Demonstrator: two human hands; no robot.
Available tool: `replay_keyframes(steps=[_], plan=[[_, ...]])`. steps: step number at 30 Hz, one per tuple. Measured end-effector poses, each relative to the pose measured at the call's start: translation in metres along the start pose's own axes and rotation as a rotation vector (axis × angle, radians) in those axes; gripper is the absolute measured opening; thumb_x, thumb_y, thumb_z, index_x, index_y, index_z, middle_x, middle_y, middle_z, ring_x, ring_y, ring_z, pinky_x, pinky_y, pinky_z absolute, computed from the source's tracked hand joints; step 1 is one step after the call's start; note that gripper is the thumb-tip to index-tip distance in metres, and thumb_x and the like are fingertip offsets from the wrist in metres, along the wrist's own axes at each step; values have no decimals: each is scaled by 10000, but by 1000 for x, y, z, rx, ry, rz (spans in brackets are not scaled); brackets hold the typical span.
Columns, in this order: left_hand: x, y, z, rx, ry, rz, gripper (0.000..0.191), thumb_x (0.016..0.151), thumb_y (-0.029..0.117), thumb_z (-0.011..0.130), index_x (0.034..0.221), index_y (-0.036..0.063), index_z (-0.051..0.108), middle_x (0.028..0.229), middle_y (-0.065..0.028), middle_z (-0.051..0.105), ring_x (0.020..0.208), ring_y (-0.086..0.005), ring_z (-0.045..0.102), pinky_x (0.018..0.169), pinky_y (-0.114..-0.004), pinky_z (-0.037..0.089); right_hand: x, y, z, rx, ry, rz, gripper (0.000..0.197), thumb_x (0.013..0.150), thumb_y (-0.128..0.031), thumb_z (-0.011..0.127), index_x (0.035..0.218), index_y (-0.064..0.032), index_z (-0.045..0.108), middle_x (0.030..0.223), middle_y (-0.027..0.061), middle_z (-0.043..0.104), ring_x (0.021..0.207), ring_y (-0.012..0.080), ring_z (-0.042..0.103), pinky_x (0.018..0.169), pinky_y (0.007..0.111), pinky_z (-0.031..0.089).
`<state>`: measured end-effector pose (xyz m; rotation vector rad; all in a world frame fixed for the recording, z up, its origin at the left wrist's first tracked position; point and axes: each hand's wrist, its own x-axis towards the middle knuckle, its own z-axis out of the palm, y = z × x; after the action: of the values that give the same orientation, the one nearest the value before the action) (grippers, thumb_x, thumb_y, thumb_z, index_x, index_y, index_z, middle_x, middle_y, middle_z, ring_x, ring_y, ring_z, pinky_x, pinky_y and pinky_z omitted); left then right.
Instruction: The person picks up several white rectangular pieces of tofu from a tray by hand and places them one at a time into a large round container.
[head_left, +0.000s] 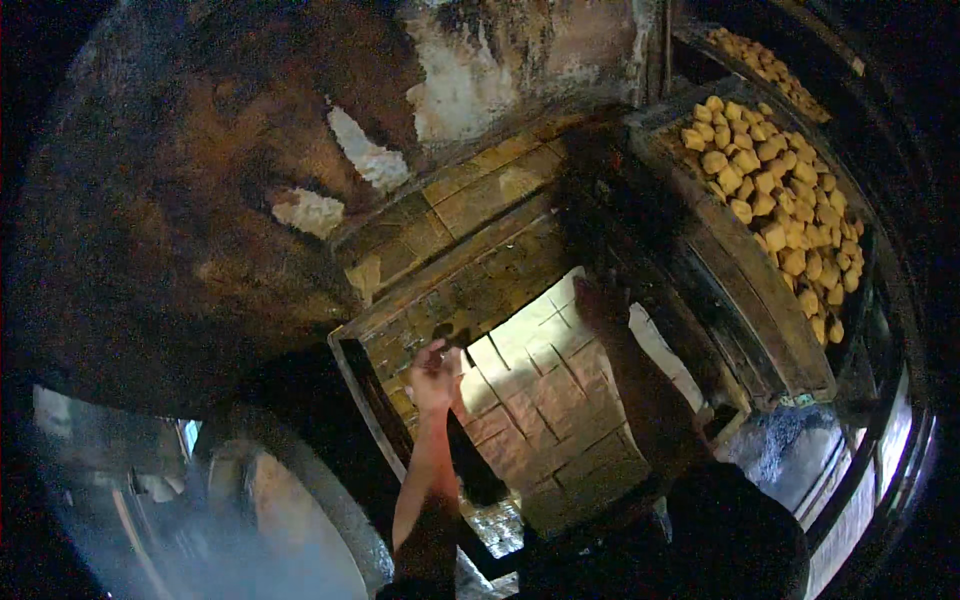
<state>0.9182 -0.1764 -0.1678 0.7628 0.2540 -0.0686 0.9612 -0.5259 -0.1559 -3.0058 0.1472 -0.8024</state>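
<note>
A pale, slab-like sheet marked with dark crossing lines lies in front of me, brightly lit along its far edge. Its material cannot be told. At its far left corner is my left hand, fingers curled; whether they pinch the sheet is unclear. My right hand is in deep shadow by the far right corner, and its fingers are hard to make out. More pale material shows beyond my right forearm. Under and behind the sheet is a wooden-edged frame with a brown, grid-marked surface.
To the right, a raised wooden tray holds many yellowish-brown chunks. Another heap of chunks lies behind it. A stained, peeling wall rises at the back. Lower left is a large curved rim with a hazy area inside.
</note>
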Motion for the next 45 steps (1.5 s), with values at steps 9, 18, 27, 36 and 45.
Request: replay_keyframes(steps=[9,18,27,36,45], plan=[[-54,23,56,1903,169,486,434,875,487,545,1139,153,634,1127,-204,574,1055,-412,486,852,-629,336,12,-15,-32,216,-120,91,516,873,-353,594,1276,-39,516,1314,232,489,1207,442,450,1027,501,368],[-51,43,48,1770,-229,311,532,805,401,631,1279,176,547,1105,-172,561,1040,-377,483,860,-619,336,-7,14,31,285,-329,51,460,947,-341,445,1339,-102,470,1348,215,457,1211,419,448,1048,522,319],[-51,33,31,1799,-47,409,502,764,373,693,1232,225,588,1152,-135,581,1134,-336,464,962,-553,299,0,-95,-89,368,-356,301,456,898,-336,522,1277,-83,509,1286,204,513,1180,392,490,1015,503,371],[-70,34,89,1566,137,448,614,748,335,739,1282,106,539,1255,-181,527,1165,-390,443,987,-485,347,-6,-28,-29,654,-410,95,518,888,-408,580,1286,-87,501,1293,161,516,1154,355,513,943,443,436],[-87,-34,195,-168,204,-399,606,869,582,524,1249,110,519,1144,-52,599,961,-197,586,779,-370,447,26,-26,-127,1558,-1002,427,616,813,-323,707,1314,-45,479,1300,151,506,1127,263,537,896,354,463]])
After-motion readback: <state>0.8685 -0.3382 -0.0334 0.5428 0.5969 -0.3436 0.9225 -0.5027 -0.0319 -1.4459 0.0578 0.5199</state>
